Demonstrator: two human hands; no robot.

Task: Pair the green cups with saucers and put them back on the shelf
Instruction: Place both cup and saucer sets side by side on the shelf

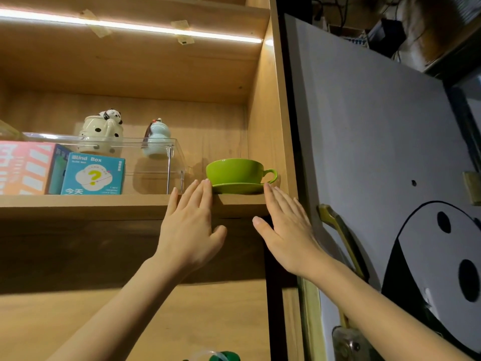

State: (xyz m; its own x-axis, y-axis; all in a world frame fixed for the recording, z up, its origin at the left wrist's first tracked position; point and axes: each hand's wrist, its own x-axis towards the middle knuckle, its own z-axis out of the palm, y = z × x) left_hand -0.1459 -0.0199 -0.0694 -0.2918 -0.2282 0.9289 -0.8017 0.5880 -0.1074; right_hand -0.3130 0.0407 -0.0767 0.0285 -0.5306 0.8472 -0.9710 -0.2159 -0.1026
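Note:
A green cup (235, 171) stands on a green saucer (238, 188) at the right end of the wooden shelf (104, 204), handle pointing right. My left hand (191, 225) is open and flat just left of the saucer, its fingertips at the shelf edge close to the saucer's rim. On the saucer's right side, my right hand (286, 230) is open too, fingertips near the rim below the handle. Neither hand holds anything.
A clear acrylic riser (156, 157) left of the cup carries a panda jar (102, 131) and a pale blue gourd figure (156, 138). A teal blind box (93, 174) and a pink box (23, 168) stand further left. The cabinet's side wall (268, 126) is close on the right; beyond it is a grey door (377, 142).

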